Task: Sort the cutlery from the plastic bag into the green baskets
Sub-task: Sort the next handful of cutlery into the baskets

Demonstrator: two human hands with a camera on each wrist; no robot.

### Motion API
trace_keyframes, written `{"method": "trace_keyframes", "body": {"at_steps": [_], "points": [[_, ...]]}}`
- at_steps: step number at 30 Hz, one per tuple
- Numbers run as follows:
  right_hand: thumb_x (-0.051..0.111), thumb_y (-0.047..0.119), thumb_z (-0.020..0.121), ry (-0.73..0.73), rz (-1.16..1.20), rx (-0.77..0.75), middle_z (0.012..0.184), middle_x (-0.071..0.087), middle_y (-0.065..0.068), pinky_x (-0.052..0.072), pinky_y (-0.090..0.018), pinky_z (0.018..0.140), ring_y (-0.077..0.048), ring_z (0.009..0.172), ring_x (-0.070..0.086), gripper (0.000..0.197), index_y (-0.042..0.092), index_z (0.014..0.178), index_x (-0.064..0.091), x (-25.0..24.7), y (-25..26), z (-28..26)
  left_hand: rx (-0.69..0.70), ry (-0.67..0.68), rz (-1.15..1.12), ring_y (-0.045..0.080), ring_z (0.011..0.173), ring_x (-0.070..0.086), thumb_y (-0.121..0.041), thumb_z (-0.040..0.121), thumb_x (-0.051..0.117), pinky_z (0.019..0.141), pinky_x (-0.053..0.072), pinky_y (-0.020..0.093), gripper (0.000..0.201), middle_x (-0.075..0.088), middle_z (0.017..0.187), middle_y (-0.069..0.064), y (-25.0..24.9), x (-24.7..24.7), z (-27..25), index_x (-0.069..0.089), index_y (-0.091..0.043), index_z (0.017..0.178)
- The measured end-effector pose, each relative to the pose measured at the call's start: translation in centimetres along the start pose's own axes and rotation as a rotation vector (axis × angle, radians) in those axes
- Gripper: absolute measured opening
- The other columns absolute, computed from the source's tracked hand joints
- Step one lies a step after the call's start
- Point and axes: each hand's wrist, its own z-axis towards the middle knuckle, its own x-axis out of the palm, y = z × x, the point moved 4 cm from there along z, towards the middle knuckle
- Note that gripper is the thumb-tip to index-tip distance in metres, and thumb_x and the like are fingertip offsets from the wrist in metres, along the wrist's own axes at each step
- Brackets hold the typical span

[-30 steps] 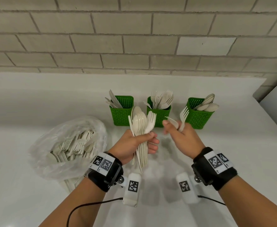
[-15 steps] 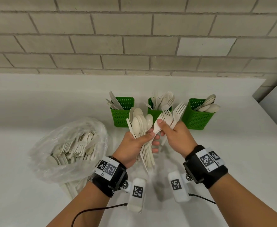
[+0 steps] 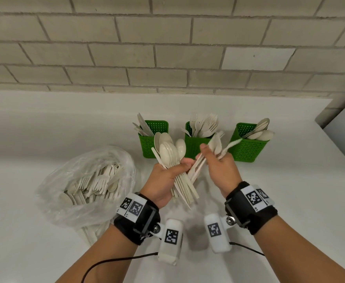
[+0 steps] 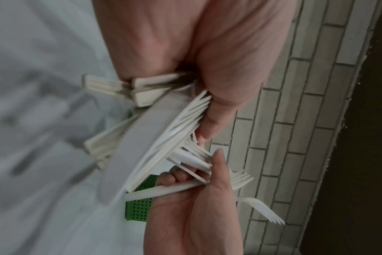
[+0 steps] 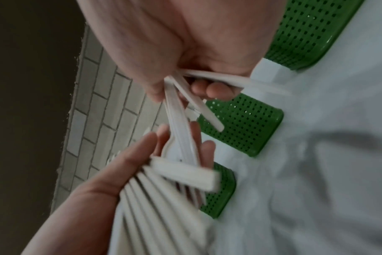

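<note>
My left hand (image 3: pixel 177 166) grips a fanned bundle of beige plastic spoons (image 3: pixel 170 152), bowls up, over the counter in front of the baskets. Just right of it, my right hand (image 3: pixel 210 158) holds a few forks (image 3: pixel 217 142) whose handles still cross the bundle's lower end. The right wrist view shows those fork handles (image 5: pixel 179 110) pinched between thumb and fingers. Three green baskets stand behind: the left basket (image 3: pixel 147 146) holds knives, the middle basket (image 3: pixel 192 149) forks, the right basket (image 3: pixel 249 151) spoons. The clear plastic bag (image 3: pixel 81 190) of mixed cutlery lies at the left.
A white counter (image 3: pixel 290 201) runs to a brick wall (image 3: pixel 167 58) behind the baskets. A grey edge (image 3: pixel 343 127) rises at the far right. Black cables trail from both wrist cameras near the front.
My right hand reached into the left hand's bundle, pinched the fork out of it and drew it to the right with its other forks. The left bundle now shows spoons on top.
</note>
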Motion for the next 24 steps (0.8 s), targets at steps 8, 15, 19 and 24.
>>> {"method": "trace_keyframes", "body": {"at_steps": [8, 15, 19, 24], "points": [[0.050, 0.027, 0.101, -0.088, 0.092, -0.003, 0.075, 0.072, 0.004, 0.048, -0.027, 0.064, -0.009, 0.066, 0.062, 0.017, 0.016, 0.093, 0.060, -0.5, -0.2, 0.8, -0.057, 0.072, 0.085, 0.024, 0.084, 0.071, 0.003, 0.091, 0.058, 0.075, 0.060, 0.033, 0.017, 0.073, 0.097, 0.017, -0.4, -0.2, 0.0, 0.068, 0.003, 0.106], [0.052, 0.027, 0.099, -0.208, 0.001, 0.054, 0.066, 0.069, 0.013, 0.050, -0.031, 0.070, -0.009, 0.063, 0.058, 0.027, 0.008, 0.094, 0.071, -1.2, -1.3, 1.2, 0.001, 0.129, 0.302, 0.021, 0.092, 0.069, 0.008, 0.085, 0.067, 0.079, 0.059, 0.033, 0.023, 0.073, 0.100, 0.010, 1.1, 0.3, -0.4, 0.071, -0.004, 0.103], [0.052, 0.025, 0.100, -0.230, 0.008, 0.088, 0.066, 0.069, 0.010, 0.050, -0.035, 0.070, -0.012, 0.061, 0.058, 0.026, 0.010, 0.090, 0.072, -1.3, -1.8, 1.0, -0.110, 0.128, 0.234, 0.022, 0.081, 0.071, 0.001, 0.089, 0.066, 0.068, 0.060, 0.030, 0.020, 0.072, 0.102, 0.019, 2.0, 0.6, -0.4, 0.068, -0.002, 0.108], [0.047, 0.031, 0.101, -0.213, -0.080, 0.047, 0.072, 0.065, -0.005, 0.048, -0.035, 0.065, -0.020, 0.062, 0.057, 0.037, 0.020, 0.074, 0.069, -2.0, -0.6, 0.8, -0.202, 0.073, 0.090, 0.013, 0.056, 0.059, -0.002, 0.090, 0.064, 0.057, 0.055, 0.025, 0.020, 0.065, 0.076, 0.009, 2.3, 0.1, -0.3, 0.067, 0.000, 0.109]]}}
